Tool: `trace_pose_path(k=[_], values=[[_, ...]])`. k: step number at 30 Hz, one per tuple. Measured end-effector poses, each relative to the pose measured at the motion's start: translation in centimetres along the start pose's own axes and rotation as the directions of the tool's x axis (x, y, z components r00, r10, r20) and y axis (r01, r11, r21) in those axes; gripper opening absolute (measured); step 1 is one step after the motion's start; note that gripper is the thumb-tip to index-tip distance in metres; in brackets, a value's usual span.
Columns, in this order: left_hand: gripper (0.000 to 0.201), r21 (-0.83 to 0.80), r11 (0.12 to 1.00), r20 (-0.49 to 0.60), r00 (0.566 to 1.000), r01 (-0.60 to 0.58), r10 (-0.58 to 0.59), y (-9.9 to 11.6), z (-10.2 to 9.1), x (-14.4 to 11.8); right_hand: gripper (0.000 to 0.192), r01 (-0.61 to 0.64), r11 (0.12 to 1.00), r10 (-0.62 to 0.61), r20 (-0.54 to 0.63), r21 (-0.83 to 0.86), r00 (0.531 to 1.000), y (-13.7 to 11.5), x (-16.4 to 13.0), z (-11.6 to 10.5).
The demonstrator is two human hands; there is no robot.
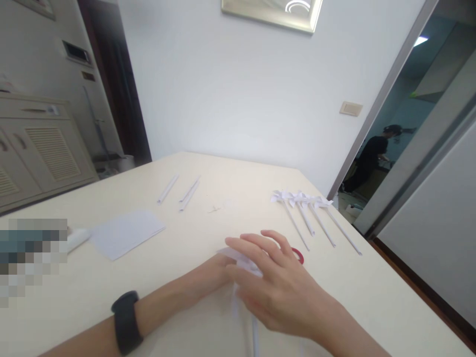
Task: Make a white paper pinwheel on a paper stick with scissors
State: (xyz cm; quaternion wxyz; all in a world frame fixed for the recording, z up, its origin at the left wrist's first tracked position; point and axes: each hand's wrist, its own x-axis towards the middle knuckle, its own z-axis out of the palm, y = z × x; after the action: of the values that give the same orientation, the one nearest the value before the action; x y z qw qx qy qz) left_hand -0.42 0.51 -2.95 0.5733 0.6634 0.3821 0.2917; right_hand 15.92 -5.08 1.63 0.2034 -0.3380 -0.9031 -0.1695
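Note:
A white paper pinwheel is between my hands at the front of the table, its thin paper stick pointing down toward me. My left hand, with a black watch on the wrist, reaches in behind the pinwheel's head. Paper and my other hand hide most of its fingers, so its grip does not show. Over the pinwheel's head is my right hand, its fingers stretched out and apart, the thumb close to the paper. Behind its knuckles a red ring-shaped handle shows in part.
Several finished-looking pinwheels lie in a row at the right. Rolled paper tubes lie toward the back, left of the middle. White paper sheets are on the left, beside a blurred-out patch. Through the doorway a person bends over.

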Motion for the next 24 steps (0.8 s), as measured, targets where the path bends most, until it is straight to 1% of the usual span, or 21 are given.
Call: trace_pose_path(k=[3,5,7,9,10,11,12,13,14,15,16,17,18,19,20,22,24], values=[[0.036,0.011,0.998,-0.058,0.997,0.055,-0.054,0.4,1.1,-1.3,0.027,0.06,0.987,-0.063,-0.017,-0.149,0.998,-0.3,0.0,0.8],[0.034,0.022,0.994,-0.111,0.989,0.104,-0.101,1.0,1.9,-1.9,0.027,0.072,0.978,-0.078,-0.023,-0.197,0.997,-0.3,0.0,1.1],[0.039,0.05,0.991,-0.15,0.982,0.123,-0.115,1.4,2.8,-2.4,0.028,0.062,0.974,-0.071,-0.03,-0.219,0.997,-0.3,0.0,1.1],[0.044,0.091,0.993,-0.188,0.98,0.077,-0.059,1.4,3.9,-2.8,0.028,0.058,0.972,-0.067,-0.032,-0.228,0.997,-0.4,0.0,1.1],[0.046,0.114,0.993,-0.234,0.972,0.037,-0.009,1.4,4.6,-2.9,0.028,0.061,0.971,-0.069,-0.027,-0.23,0.997,-0.5,0.0,1.2],[0.049,0.145,0.989,-0.307,0.95,-0.004,0.049,1.3,5.5,-2.9,0.027,0.066,0.971,-0.073,-0.023,-0.23,0.997,-0.5,0.0,1.2],[0.052,0.179,0.983,-0.399,0.91,-0.048,0.117,1.3,6.5,-2.8,0.026,0.071,0.97,-0.08,-0.027,-0.233,0.996,-0.6,0.0,1.3],[0.055,0.226,0.971,-0.497,0.848,-0.079,0.185,1.4,7.6,-2.5,0.026,0.074,0.968,-0.086,-0.04,-0.239,0.995,-0.6,0.0,1.4],[0.057,0.287,0.955,-0.599,0.765,-0.07,0.236,1.7,8.8,-2.2,0.024,0.073,0.967,-0.091,-0.06,-0.245,0.994,-0.5,0.0,1.5],[0.061,0.352,0.936,-0.696,0.665,-0.011,0.27,2.0,10.0,-1.7,0.023,0.071,0.966,-0.094,-0.083,-0.249,0.992,-0.5,0.0,1.6],[0.065,0.395,0.916,-0.772,0.567,0.075,0.286,2.4,11.1,-1.2,0.022,0.068,0.965,-0.096,-0.102,-0.252,0.99,-0.4,0.0,1.7],[0.07,0.416,0.895,-0.821,0.489,0.158,0.295,2.8,11.9,-0.7,0.021,0.065,0.966,-0.096,-0.115,-0.252,0.989,-0.3,0.0,1.8],[0.073,0.432,0.878,-0.842,0.441,0.206,0.311,3.2,12.6,-0.3,0.02,0.061,0.967,-0.093,-0.12,-0.248,0.988,-0.3,0.0,1.8],[0.074,0.454,0.865,-0.841,0.423,0.213,0.337,3.5,13.0,0.0,0.02,0.058,0.968,-0.09,-0.12,-0.244,0.989,-0.2,0.0,1.9],[0.075,0.468,0.859,-0.835,0.422,0.209,0.353,3.6,13.2,0.2,0.02,0.057,0.969,-0.089,-0.122,-0.24,0.989,-0.2,0.0,1.9],[0.076,0.48,0.861,-0.812,0.455,0.165,0.366,3.5,13.2,0.3,0.021,0.055,0.97,-0.087,-0.127,-0.237,0.988,-0.1,-0.1,1.9],[0.075,0.454,0.883,-0.79,0.511,0.118,0.338,2.9,12.6,-0.1,0.021,0.059,0.971,-0.09,-0.127,-0.231,0.988,-0.1,-0.1,1.9]])
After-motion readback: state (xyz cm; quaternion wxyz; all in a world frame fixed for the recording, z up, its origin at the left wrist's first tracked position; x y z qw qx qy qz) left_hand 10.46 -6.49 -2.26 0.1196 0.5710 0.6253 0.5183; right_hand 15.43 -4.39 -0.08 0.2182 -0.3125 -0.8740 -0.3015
